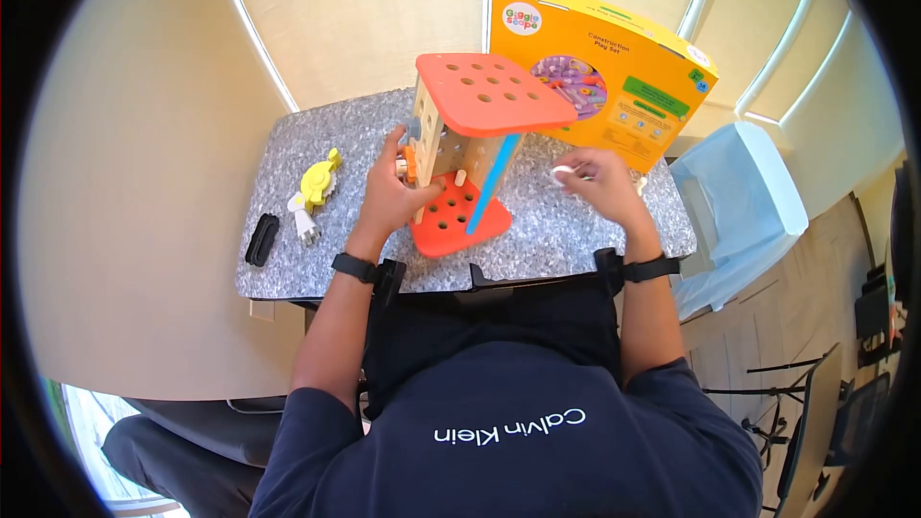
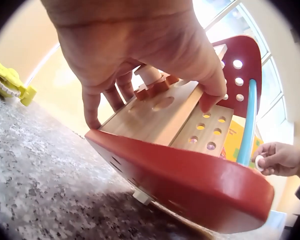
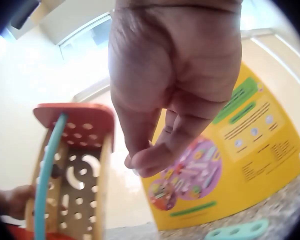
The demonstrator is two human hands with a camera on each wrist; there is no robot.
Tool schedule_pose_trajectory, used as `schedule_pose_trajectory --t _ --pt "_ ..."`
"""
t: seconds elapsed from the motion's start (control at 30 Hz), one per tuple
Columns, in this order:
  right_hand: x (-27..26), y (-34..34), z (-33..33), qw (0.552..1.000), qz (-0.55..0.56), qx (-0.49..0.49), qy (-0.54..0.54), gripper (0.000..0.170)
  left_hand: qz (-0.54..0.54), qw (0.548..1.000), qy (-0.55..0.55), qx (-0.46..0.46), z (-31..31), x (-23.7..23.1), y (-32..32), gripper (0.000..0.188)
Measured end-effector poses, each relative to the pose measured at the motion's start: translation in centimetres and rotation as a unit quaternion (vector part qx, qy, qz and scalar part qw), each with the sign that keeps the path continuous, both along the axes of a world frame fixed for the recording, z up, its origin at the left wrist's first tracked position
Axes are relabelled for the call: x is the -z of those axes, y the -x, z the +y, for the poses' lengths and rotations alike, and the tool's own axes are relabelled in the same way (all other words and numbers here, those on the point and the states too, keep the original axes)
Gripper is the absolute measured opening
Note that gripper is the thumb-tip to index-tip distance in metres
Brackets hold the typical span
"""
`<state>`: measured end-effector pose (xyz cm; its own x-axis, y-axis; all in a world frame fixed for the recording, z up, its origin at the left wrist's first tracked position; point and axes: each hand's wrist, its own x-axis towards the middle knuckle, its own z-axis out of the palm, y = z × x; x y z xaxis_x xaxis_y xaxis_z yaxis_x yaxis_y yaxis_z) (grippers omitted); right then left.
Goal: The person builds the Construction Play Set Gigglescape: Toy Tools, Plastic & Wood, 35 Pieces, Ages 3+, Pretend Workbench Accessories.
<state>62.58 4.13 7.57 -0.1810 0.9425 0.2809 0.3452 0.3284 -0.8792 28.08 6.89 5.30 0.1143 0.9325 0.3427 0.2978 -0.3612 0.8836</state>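
Observation:
A toy workbench stands tilted on the speckled table, with a red perforated top panel (image 1: 494, 91), a red lower panel (image 1: 456, 223) and wooden sides (image 2: 150, 117). A blue rod (image 1: 494, 184) joins the two red panels. My left hand (image 1: 389, 200) grips the left wooden side, thumb on the inner face and fingers outside, beside an orange gear-shaped piece (image 1: 411, 165). Under the lower panel a pale peg end (image 2: 141, 196) sticks out. To the right of the workbench, my right hand (image 1: 606, 190) pinches a small white round piece (image 1: 562, 175) between thumb and fingers, above the table.
An orange-yellow construction set box (image 1: 614, 67) stands behind at the right. Yellow toy pieces (image 1: 318, 180), a white toy part (image 1: 304, 223) and a black case (image 1: 261, 240) lie at the left. A turquoise holed strip (image 3: 237, 231) lies near the box; a blue-covered bin (image 1: 743, 201) stands right of the table.

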Motion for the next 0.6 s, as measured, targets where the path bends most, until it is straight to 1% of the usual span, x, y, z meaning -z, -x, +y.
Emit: schedule_pose_trajectory --t 0.03,0.1,0.23,0.27,0.3,0.33,0.4,0.43,0.53,0.6 --pt "0.2 1.1 -0.1 1.000 0.000 -0.002 -0.001 0.014 0.000 1.000 -0.016 -0.001 0.0 0.1 0.0 0.104" --pt "0.4 3.1 -0.3 0.997 0.001 -0.062 0.054 0.016 -0.002 1.000 -0.022 0.002 0.1 0.4 0.0 0.103" --pt "0.5 6.4 -0.6 0.997 0.024 -0.061 0.051 0.018 -0.009 1.000 -0.019 0.000 -0.1 0.3 0.0 0.103" --pt "0.8 6.8 -0.2 0.997 -0.052 -0.061 -0.010 0.021 -0.009 1.000 -0.020 0.000 0.0 0.4 0.1 0.103" --pt "1.1 7.1 0.2 0.987 -0.128 -0.060 -0.071 0.025 -0.015 1.000 -0.015 -0.003 0.1 0.5 0.1 0.104" --pt "1.0 7.5 0.4 0.987 -0.128 -0.060 -0.071 0.025 -0.020 1.000 -0.011 -0.005 0.1 0.6 0.1 0.104" --pt "1.0 8.4 0.9 0.974 -0.177 -0.039 -0.139 0.028 -0.023 1.000 0.004 -0.009 0.3 0.6 0.2 0.105" --pt "1.1 8.8 1.3 0.974 -0.177 -0.039 -0.139 0.028 -0.027 0.999 0.020 -0.014 0.4 0.7 0.3 0.106" --pt "2.7 9.6 3.0 0.963 -0.204 -0.070 -0.163 0.023 -0.043 0.998 0.031 -0.018 0.9 1.6 0.7 0.108" --pt "4.3 10.1 4.1 0.925 -0.263 -0.080 -0.261 0.028 -0.054 0.998 0.034 -0.020 1.1 2.4 0.7 0.109"
